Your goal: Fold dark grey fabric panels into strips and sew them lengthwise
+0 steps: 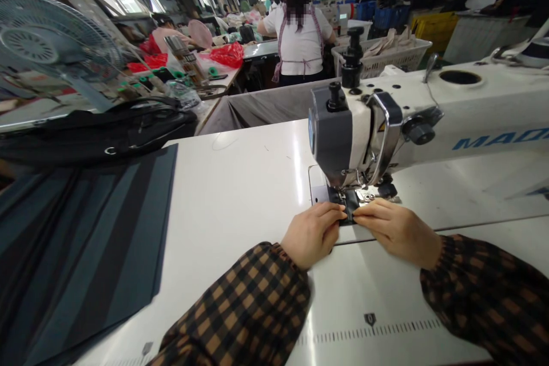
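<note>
A small dark piece of fabric (352, 201) lies under the needle area of a white and grey sewing machine (334, 131). My left hand (312, 233) has its fingers bent together on the fabric's left and near edge. From the right, my right hand (397, 231) pinches the same piece, its fingertips close to those of the left. Both hands are just in front of the presser foot. The fingers partly cover the fabric, so its full shape is hidden.
Dark fabric panels (115, 229) are stacked at the table's left, with a black bag (98, 128) behind them. A fan (38, 40) stands at far left. Beyond the grey cloth barrier (266, 104), a person (300, 40) sits near a white basket (392, 60).
</note>
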Available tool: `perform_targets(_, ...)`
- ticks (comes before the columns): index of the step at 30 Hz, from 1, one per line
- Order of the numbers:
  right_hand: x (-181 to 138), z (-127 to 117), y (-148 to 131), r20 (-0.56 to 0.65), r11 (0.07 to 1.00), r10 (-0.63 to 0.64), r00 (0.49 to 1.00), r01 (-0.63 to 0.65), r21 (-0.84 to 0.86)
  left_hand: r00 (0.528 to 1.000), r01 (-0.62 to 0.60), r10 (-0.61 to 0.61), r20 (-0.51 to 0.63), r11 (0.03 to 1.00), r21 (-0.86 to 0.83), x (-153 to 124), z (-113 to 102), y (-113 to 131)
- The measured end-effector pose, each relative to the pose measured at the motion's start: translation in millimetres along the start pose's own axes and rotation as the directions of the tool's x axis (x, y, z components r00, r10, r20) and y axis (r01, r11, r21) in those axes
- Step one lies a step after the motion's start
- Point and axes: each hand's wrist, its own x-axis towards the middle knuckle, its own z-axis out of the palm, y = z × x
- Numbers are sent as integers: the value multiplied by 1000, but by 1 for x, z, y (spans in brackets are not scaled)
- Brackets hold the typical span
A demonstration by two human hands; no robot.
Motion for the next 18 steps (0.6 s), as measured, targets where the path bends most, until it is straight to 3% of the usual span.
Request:
perform_targets(6,-2,-1,1,18,1000,-5,1000,4,16,1000,-25,25,14,998,50,-1,0,1)
perform_targets(11,2,1,0,45,994,-33,998,38,-107,997,-66,57,53,982,178,1,-1,4)
perform_targets(18,14,7,4,14,969,96,995,-91,-228,997,29,-41,59,981,194,11,1,-7)
